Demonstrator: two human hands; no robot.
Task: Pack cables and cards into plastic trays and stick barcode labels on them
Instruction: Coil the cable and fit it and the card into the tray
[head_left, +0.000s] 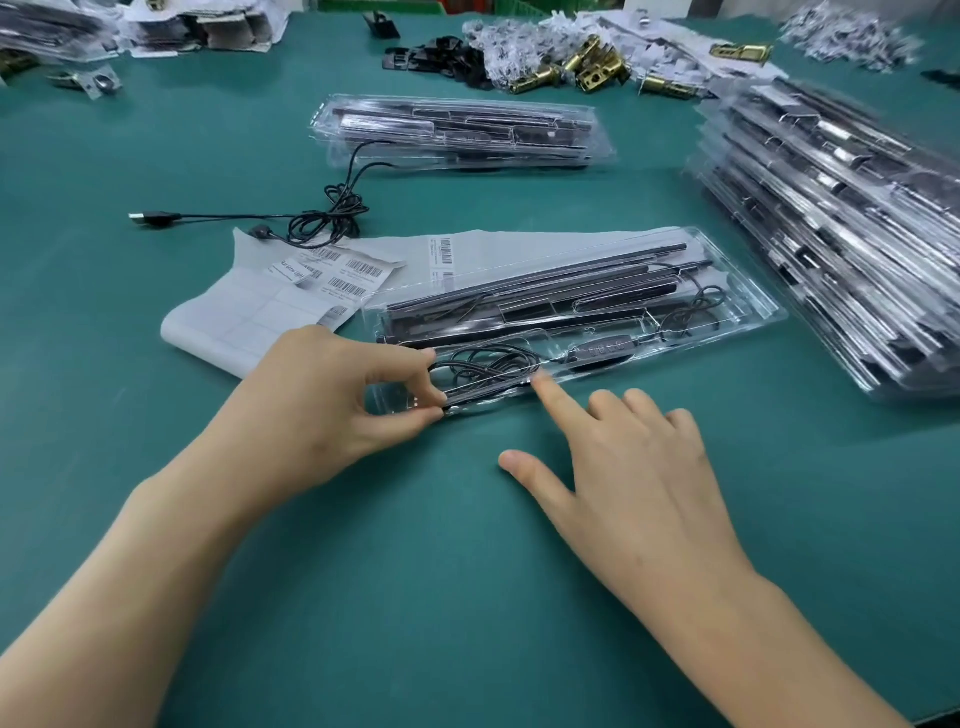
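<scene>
Our left hand (332, 400) pinches the near corner of the clear tray (737, 312) holding a coiled cable (488, 364). Our right hand (623, 467), fingers loose, touches the tray's edge with its forefinger. A label sheet (249, 317) lies just behind, a loose cable (322, 218) lies beyond that, and a stack of trays (831, 234) stands at the right.

Bare green table mat (441, 571) near me: wide open lane, either side of my arms. Straight ahead, clear plastic tray of dark strips (763, 312) blocks reach. Left of it, white barcode label sheet (234, 322); tangled black USB cable (327, 218) behind. Tall stack of clear filled trays (831, 234) walls my right. Green strip before far low stack of clear trays (457, 130) passable.
</scene>
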